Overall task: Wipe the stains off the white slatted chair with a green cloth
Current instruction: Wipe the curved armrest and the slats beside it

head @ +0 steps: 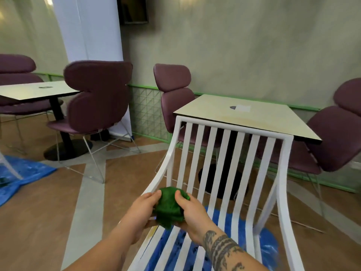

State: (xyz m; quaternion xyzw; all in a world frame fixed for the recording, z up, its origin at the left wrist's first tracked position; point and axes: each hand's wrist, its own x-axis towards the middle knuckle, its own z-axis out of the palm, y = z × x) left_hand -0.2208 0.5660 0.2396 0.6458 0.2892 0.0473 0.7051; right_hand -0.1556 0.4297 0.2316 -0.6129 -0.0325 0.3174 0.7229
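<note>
I hold the green cloth (170, 207) bunched between both hands at about 6 o'clock in my view, over the left side of the white slatted chair (226, 153) seat, beside its armrest. My left hand (143, 207) curls round the cloth's left side and my right hand (192, 212) grips the right side. A blue sheet (220, 218) lies beneath the chair. A pale table (263, 118) stands behind the backrest at 1 o'clock.

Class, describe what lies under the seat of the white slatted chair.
A crumpled blue plastic sheet shows through the seat gaps of the white slatted chair. Its slats, the left hand, the right hand and the green cloth they hold cover the rest.
</note>
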